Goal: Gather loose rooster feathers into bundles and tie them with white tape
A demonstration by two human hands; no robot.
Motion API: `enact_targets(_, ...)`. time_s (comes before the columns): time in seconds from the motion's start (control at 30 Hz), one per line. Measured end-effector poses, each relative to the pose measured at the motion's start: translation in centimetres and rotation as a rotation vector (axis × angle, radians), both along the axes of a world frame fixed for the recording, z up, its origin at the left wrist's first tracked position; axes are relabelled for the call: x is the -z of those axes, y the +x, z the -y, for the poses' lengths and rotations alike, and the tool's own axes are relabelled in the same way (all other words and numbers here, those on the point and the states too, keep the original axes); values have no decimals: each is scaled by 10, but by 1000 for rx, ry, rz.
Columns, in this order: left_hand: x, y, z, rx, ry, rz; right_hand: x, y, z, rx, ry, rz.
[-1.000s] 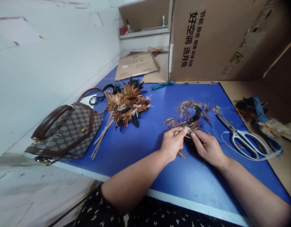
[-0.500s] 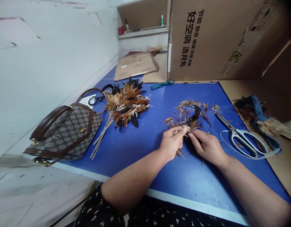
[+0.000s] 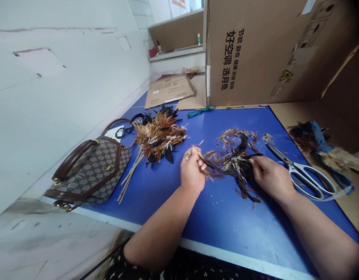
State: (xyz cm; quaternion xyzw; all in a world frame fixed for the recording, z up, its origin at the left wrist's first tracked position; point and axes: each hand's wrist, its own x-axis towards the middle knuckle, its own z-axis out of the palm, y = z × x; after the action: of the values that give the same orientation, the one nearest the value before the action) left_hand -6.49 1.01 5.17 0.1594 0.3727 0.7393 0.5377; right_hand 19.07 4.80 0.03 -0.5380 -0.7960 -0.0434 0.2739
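My left hand (image 3: 192, 173) is closed, thumb pressed on forefinger, round thin brown feathers whose tips stick out below the fist. A dark feather strip (image 3: 234, 165) with pale quills runs from near this hand toward the right, above the table. My right hand (image 3: 272, 179) pinches the strip's right part between thumb and fingers. Loose feather scraps (image 3: 227, 134) lie just behind the strip. To the right of my right hand rests a pair of scissors (image 3: 309, 179) with silver handles, its blades pointing away.
Brown and black feather trim (image 3: 160, 134) and pale sticks (image 3: 131, 177) lie left, beside a patterned handbag (image 3: 92, 167). A large cardboard box (image 3: 264, 50) stands behind. Feathers with blue cloth (image 3: 316, 134) lie far right; a green cord (image 3: 200, 112) lies at the back.
My hands have moved apart, the left one leftward and the right one slightly right. The dark feather strip now stretches between them. The view has tilted up a little.
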Motion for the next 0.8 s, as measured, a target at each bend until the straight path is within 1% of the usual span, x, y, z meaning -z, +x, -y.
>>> enact_targets(0.1,0,2,0,-9,0,-44,3,2,-5,-9,-13,-46)
enact_targets(0.17,0,6,2,42,40,-69,2,2,-7,-39,4,-83)
enact_targets(0.27,3,14,8,262,59,-55,-6,-1,-6,-101,99,-149)
enact_targets(0.33,6,19,13,424,31,-27,-15,-6,0,-164,151,-223)
enact_targets(0.37,7,22,16,496,15,-23,-20,-10,5,-208,153,-281)
enact_targets(0.47,13,30,22,659,-11,-34,-34,-22,20,-383,65,-486)
enact_targets(0.57,18,35,26,750,-12,-66,-38,-31,29,-499,-87,-570)
enact_targets(0.63,21,37,27,777,-12,-94,-37,-32,31,-544,-192,-589)
enact_targets(0.7,22,38,28,792,-15,-129,-35,-31,31,-575,-264,-606)
enact_targets(0.8,22,38,30,806,-39,-177,-31,-29,30,-569,-303,-604)
